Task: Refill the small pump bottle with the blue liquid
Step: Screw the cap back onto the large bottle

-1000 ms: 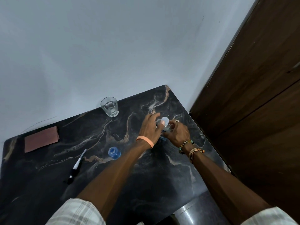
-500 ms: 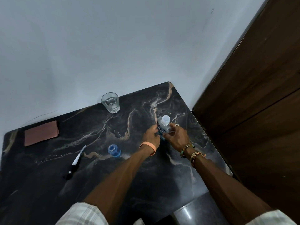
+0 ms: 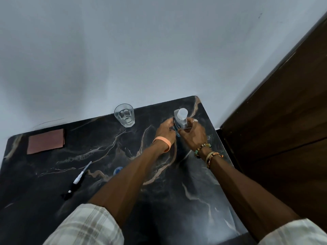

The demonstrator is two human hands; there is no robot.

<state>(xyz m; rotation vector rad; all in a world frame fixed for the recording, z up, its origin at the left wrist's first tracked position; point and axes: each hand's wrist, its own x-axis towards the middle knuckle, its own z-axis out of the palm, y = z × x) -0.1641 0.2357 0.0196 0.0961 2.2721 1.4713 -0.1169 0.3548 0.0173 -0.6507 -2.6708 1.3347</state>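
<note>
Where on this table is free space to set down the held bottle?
The table is bare between the brown pad and the glass, and between the left forearm and right forearm. Crowded: the far right corner, where left hand and right hand grip the bottle. Pump head and blue cap sit left of the left forearm.

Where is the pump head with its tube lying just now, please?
In the head view, the pump head lies at the left of the table, below the brown cloth and left of the blue cap.
</note>
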